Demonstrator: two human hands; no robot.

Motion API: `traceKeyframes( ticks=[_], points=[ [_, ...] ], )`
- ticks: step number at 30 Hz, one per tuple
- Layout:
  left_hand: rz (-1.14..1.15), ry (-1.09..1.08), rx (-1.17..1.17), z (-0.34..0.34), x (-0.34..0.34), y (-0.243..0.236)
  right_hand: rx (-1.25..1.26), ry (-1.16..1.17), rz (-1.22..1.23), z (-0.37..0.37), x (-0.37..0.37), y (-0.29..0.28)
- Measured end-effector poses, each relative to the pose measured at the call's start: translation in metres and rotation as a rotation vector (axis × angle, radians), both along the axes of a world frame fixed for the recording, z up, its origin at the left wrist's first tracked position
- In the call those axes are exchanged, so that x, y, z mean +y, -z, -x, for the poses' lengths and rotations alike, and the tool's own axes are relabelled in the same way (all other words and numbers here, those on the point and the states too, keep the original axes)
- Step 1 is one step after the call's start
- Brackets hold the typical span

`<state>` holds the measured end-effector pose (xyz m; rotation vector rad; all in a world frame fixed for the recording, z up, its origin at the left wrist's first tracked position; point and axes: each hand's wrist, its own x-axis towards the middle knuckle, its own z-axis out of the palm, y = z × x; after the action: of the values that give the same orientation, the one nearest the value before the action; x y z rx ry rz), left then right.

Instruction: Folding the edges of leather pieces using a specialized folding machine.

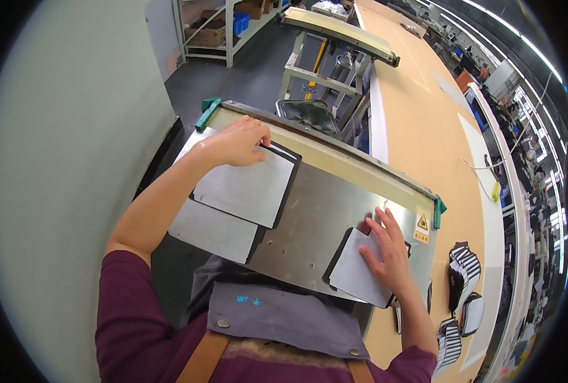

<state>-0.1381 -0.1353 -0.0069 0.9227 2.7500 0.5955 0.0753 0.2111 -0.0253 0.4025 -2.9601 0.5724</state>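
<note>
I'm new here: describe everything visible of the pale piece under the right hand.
Light grey, flat and roughly four-sided, the pale piece lies on a dark layer showing along its left edge, near the front of the metal work surface. The right hand covers its right part, apparently touching it. Its material is unclear.

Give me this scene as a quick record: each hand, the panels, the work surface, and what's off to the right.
Left hand: the left hand is at the far edge of the upper-left white panel
Right hand: the right hand is spread over the right-hand white panel
Third panel: the lower-left white panel, nearer the person
Panel edges: black material shows along them
Work surface: metal plate, yellow warning sticker at right
Off to the right: striped black-and-white pieces on a long tan table
</note>
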Motion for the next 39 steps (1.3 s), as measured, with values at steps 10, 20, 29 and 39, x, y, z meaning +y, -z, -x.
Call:
traceKeyframes(
  ticks=[10,20,29,39],
  points=[
    [-0.539,0.244,-0.258,-0.017,0.046,-0.038,-0.377,-0.078,0.961,0.081,-0.06,-0.026],
    [-0.896,0.274,-0.734,-0.01,0.122,-0.027,-0.574,0.021,1.32,0.093,-0.005,-0.016],
    [-0.551,0.099,0.263,-0.021,0.129,0.024,0.003,0.222,0.795,0.104,0.006,0.018],
    [-0.015,0.505,0.233,-0.024,0.12,0.031,0.095,-0.019,-0.154,0.091,0.014,0.014]
  ],
)
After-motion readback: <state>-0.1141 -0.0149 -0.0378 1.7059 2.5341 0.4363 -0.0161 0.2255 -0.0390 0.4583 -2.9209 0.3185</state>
